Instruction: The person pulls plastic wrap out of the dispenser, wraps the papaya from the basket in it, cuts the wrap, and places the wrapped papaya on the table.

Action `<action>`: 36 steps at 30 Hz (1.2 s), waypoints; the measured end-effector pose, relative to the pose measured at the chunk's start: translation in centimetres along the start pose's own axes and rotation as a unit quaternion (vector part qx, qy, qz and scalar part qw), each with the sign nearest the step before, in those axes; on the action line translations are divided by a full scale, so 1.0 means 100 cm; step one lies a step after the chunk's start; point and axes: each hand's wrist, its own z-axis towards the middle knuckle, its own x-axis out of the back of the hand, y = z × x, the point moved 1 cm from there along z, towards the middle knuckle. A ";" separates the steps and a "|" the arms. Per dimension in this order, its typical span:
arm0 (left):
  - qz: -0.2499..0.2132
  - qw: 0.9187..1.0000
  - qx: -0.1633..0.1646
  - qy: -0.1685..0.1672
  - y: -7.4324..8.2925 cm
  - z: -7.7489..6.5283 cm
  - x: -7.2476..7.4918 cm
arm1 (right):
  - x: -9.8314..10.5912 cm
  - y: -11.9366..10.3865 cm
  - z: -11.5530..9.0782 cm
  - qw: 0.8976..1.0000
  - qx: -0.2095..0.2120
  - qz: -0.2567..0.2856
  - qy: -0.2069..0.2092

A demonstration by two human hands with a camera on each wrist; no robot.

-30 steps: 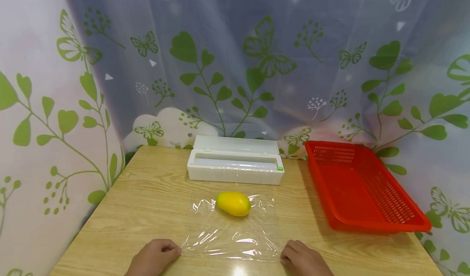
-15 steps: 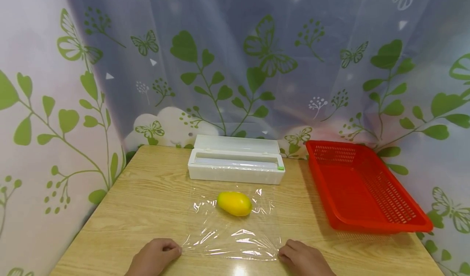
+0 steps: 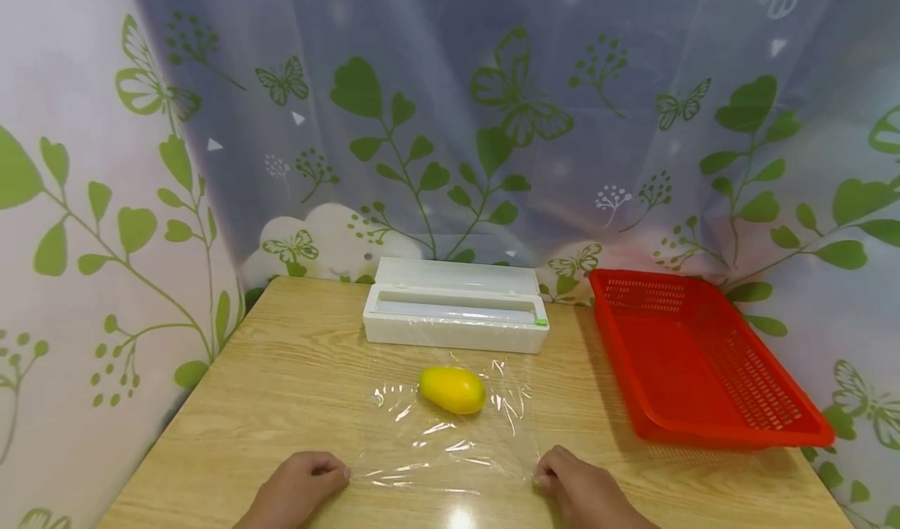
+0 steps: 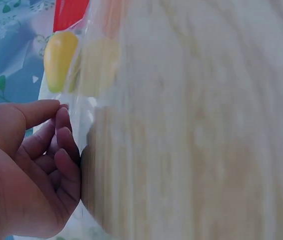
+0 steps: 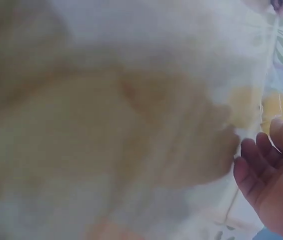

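Observation:
In the head view a sheet of clear plastic wrap [image 3: 436, 455] stretches over the table from the white wrap box [image 3: 455, 335] toward me. A yellow mango [image 3: 452, 391] with a greenish left end lies on the sheet's far half. My left hand [image 3: 298, 488] pinches the near left corner of the wrap, thumb against index finger, as the left wrist view shows. At the near right corner, my right hand [image 3: 583, 490] pinches the film; in the right wrist view its fingertips lie partly behind the thumb. The table's reflection shows in the film in both wrist views.
A red plastic basket [image 3: 636, 388] with slotted sides stands on the right of the wooden table [image 3: 232, 404]. The wrap box has its lid [image 3: 457, 275] raised against the patterned curtain [image 3: 422, 123] behind. A green cutter piece [image 3: 541, 322] sits on the box's right end.
The wrap's near edge and both hands sit slightly higher in the head view, and the creases in the film have shifted. The mango stays in place; the whole view drifts slightly right.

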 end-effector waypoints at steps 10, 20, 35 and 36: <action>-0.131 0.990 -0.038 -0.044 0.007 0.005 0.015 | 0.029 -0.004 0.017 0.990 -0.059 0.126 -0.003; -0.132 0.991 -0.020 -0.009 0.032 0.018 0.026 | 0.059 -0.004 0.042 0.991 -0.068 0.110 -0.018; -0.138 0.989 -0.055 0.022 0.059 0.041 0.047 | 0.074 -0.012 0.079 0.989 -0.106 0.108 -0.010; -0.139 0.988 -0.057 0.023 0.061 0.043 0.049 | 0.075 -0.012 0.082 0.988 -0.108 0.110 -0.009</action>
